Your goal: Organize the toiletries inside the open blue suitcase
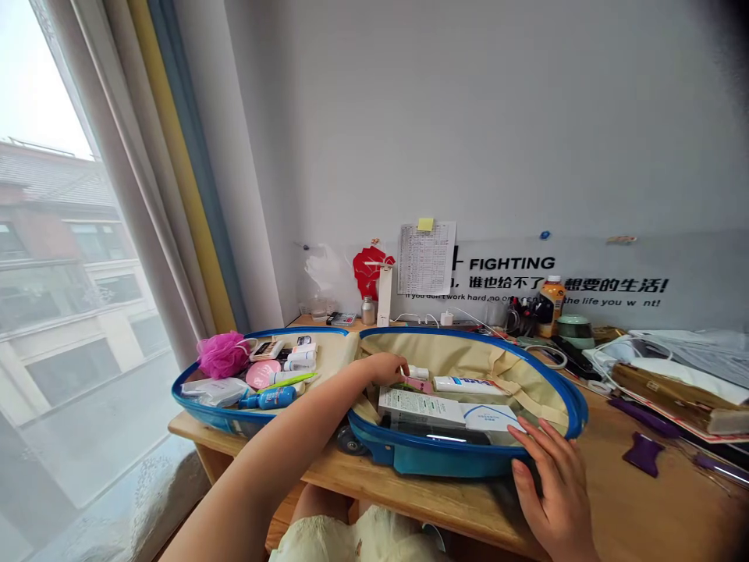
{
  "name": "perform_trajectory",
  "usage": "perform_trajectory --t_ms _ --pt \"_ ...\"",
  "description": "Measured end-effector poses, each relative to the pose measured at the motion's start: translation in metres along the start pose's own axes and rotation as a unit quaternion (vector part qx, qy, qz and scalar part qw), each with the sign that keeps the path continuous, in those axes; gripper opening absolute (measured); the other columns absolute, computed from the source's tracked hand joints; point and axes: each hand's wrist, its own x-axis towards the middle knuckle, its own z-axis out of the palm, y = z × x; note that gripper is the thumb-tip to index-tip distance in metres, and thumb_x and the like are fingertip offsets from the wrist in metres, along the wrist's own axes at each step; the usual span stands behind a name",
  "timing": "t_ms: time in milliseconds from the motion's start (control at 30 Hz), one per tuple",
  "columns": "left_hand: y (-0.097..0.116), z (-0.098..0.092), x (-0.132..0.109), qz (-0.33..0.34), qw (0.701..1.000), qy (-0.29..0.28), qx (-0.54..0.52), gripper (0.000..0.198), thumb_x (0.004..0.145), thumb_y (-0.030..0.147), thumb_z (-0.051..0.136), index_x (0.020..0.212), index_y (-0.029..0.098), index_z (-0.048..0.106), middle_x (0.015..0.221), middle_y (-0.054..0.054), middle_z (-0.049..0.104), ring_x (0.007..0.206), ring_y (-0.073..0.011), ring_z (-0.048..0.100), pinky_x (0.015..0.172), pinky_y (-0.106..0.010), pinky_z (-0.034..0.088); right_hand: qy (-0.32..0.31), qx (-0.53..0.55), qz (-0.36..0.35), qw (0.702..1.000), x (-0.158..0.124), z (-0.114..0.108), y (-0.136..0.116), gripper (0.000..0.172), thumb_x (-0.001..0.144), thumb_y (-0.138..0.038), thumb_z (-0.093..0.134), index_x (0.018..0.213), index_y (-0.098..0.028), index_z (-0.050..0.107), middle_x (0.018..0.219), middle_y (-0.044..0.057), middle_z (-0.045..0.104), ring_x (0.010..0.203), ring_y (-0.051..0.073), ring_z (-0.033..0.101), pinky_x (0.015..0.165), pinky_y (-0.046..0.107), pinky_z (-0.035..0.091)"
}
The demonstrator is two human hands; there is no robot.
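Observation:
An opened blue suitcase [456, 462] with a beige lining lies on the wooden desk. My left hand [386, 368] reaches into its right half, fingers bent downward beside a small pink packet [418, 385] and a white bottle [417, 371]. Whatever those fingers hold is hidden. At the front right rim rests my right hand [550, 476], its fingers spread and holding nothing. Near it are a white box with a blue curve [491, 417], a white printed box [418, 404] and a white tube [465, 385]. A dark, glossy case [436, 429] lies along the front wall.
The suitcase's left half holds a pink bath puff [222, 354], a blue bottle [276, 398], a pink round case [263, 374] and several small toiletries. An orange bottle [551, 304], a brown pouch [672, 394] and cables crowd the desk's right side. A curtained window is left.

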Motion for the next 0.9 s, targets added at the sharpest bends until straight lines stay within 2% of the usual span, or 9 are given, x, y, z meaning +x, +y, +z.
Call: perform_trajectory --t_ms 167,300,400,467,533,600,700,800,900 --pt "0.003 0.008 0.006 0.000 1.000 -0.016 0.002 0.029 0.091 0.036 0.057 0.112 0.016 0.060 0.116 -0.007 0.062 0.102 -0.0191 0.061 0.090 -0.042 0.052 0.007 0.006 -0.011 1.000 0.002 0.000 0.000 0.032 0.093 -0.028 0.039 0.120 -0.019 0.053 0.118 0.013 0.061 0.123 0.030 0.050 0.106 0.047 0.033" --pt "-0.004 -0.003 -0.004 -0.002 0.999 0.041 -0.019 0.028 0.091 0.035 0.057 0.112 0.017 0.062 0.115 -0.007 0.064 0.103 -0.0189 0.061 0.093 -0.042 0.050 0.012 0.014 -0.009 1.000 0.002 0.001 -0.001 0.032 0.093 -0.028 0.039 0.120 -0.019 0.052 0.118 0.012 0.061 0.124 0.030 0.049 0.106 0.048 0.032" --pt "-0.027 -0.024 -0.024 -0.021 0.992 0.118 -0.034 0.029 0.094 0.033 0.049 0.117 0.022 0.063 0.117 -0.003 0.067 0.105 -0.0175 0.062 0.094 -0.033 0.047 0.013 0.024 0.001 1.000 0.001 0.002 -0.002 0.032 0.092 -0.029 0.040 0.120 -0.020 0.053 0.118 0.012 0.061 0.124 0.030 0.049 0.106 0.048 0.032" --pt "-0.052 -0.039 -0.044 -0.046 0.985 0.160 -0.035 0.033 0.094 0.033 0.043 0.118 0.024 0.063 0.116 0.000 0.068 0.105 -0.0172 0.061 0.093 -0.027 0.045 0.015 0.030 0.005 0.999 0.001 0.002 -0.001 0.032 0.092 -0.028 0.040 0.120 -0.020 0.054 0.118 0.012 0.061 0.124 0.029 0.050 0.106 0.047 0.032" --pt "-0.083 -0.049 -0.067 -0.083 0.980 0.179 -0.029 0.036 0.093 0.036 0.040 0.116 0.023 0.064 0.114 -0.001 0.069 0.104 -0.0180 0.062 0.091 -0.026 0.045 0.011 0.028 0.006 1.000 0.000 0.002 -0.001 0.032 0.092 -0.029 0.040 0.119 -0.021 0.054 0.119 0.011 0.061 0.123 0.029 0.051 0.106 0.048 0.032" --pt "-0.114 -0.051 -0.091 -0.126 0.977 0.170 -0.018 0.036 0.093 0.038 0.040 0.113 0.020 0.064 0.109 -0.004 0.069 0.099 -0.0186 0.062 0.088 -0.028 0.046 0.000 0.017 0.004 1.000 0.000 0.002 0.000 0.032 0.093 -0.030 0.039 0.120 -0.021 0.053 0.119 0.012 0.061 0.123 0.030 0.050 0.106 0.049 0.033" --pt "-0.152 -0.040 -0.126 -0.184 0.976 0.114 0.001 0.030 0.091 0.040 0.048 0.103 0.018 0.065 0.099 -0.005 0.069 0.091 -0.0182 0.063 0.085 -0.032 0.049 -0.001 0.015 0.002 1.000 -0.001 0.002 0.002 0.032 0.093 -0.031 0.038 0.120 -0.021 0.053 0.119 0.012 0.062 0.124 0.030 0.050 0.106 0.049 0.033" --pt "-0.175 -0.022 -0.150 -0.219 0.975 0.044 0.011 0.026 0.089 0.038 0.058 0.100 0.015 0.063 0.100 -0.005 0.066 0.091 -0.0173 0.062 0.086 -0.038 0.050 0.003 0.028 0.010 1.000 -0.001 0.003 0.003 0.032 0.092 -0.031 0.040 0.119 -0.022 0.055 0.118 0.011 0.062 0.125 0.030 0.049 0.106 0.049 0.034" --pt "-0.185 -0.007 -0.161 -0.239 0.971 -0.011 0.011 0.026 0.090 0.037 0.059 0.103 0.014 0.062 0.105 -0.005 0.064 0.094 -0.0173 0.062 0.085 -0.039 0.052 0.007 0.027 0.010 1.000 -0.001 0.004 0.003 0.033 0.092 -0.032 0.040 0.119 -0.022 0.054 0.118 0.011 0.062 0.125 0.030 0.049 0.106 0.049 0.034"
